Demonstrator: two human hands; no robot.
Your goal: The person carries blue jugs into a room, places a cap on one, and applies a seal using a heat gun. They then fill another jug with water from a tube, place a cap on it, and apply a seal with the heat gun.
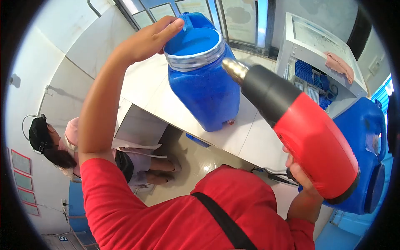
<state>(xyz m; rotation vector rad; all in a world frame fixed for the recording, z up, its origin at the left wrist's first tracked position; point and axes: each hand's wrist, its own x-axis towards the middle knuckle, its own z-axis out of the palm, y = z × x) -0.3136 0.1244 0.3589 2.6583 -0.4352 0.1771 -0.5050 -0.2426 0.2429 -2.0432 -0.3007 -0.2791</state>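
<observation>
White tiled counter, left hand flat on jug, right grip around heat gun.

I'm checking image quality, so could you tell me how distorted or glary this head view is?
Head view: strong fisheye bend with black corners; glare from the windows; the blue jug, left hand and heat gun in the right hand are sharp.

**Heat gun meeting jug at the counter**

Your left hand is resting on the rim of the jug, which is standing on the counter ahead of you. Your right hand is holding the heat gun right of the jug, nozzle just beside its neck band. A second jug is sitting farther right, a rack behind it.
</observation>
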